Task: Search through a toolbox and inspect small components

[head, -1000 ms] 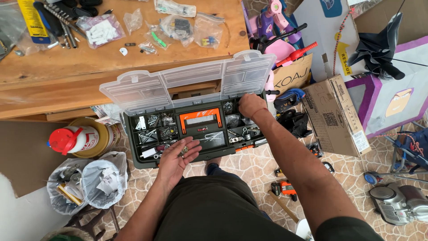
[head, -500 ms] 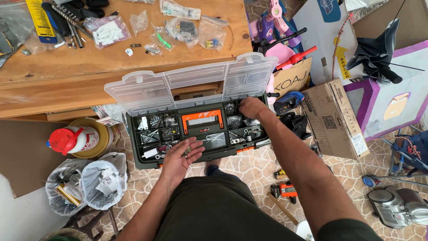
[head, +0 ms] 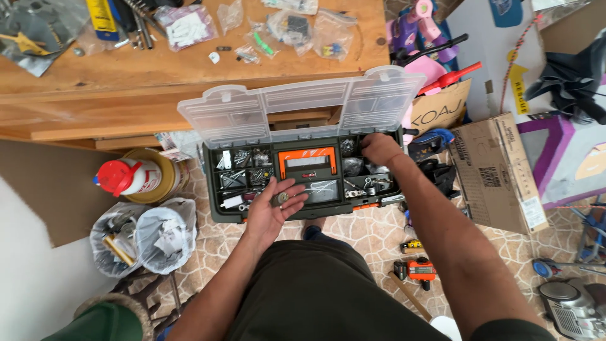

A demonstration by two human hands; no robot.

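Note:
A dark green organiser box [head: 218, 211] with an orange handle [head: 308, 163] rests on my lap, its clear lid [head: 297, 112] standing open against the wooden table. Its compartments hold screws, brackets and small metal parts. My left hand [head: 273, 211] lies palm up over the box's front edge with a few small metal pieces [head: 281, 198] on the palm. My right hand [head: 379, 149] reaches into the back right compartment, fingers curled down among the parts; what they grip is hidden.
A wooden table [head: 95, 76] behind the box carries plastic bags of parts and drill bits. A glue bottle with a red cap [head: 126, 178], a can and bagged rubbish [head: 151, 237] stand at left. A cardboard box [head: 495, 173], toys and small tools lie on the tiled floor at right.
The view has shifted, so the box sits further right in frame. My left palm has stayed open with the metal pieces. My right hand has stayed in the back right compartment.

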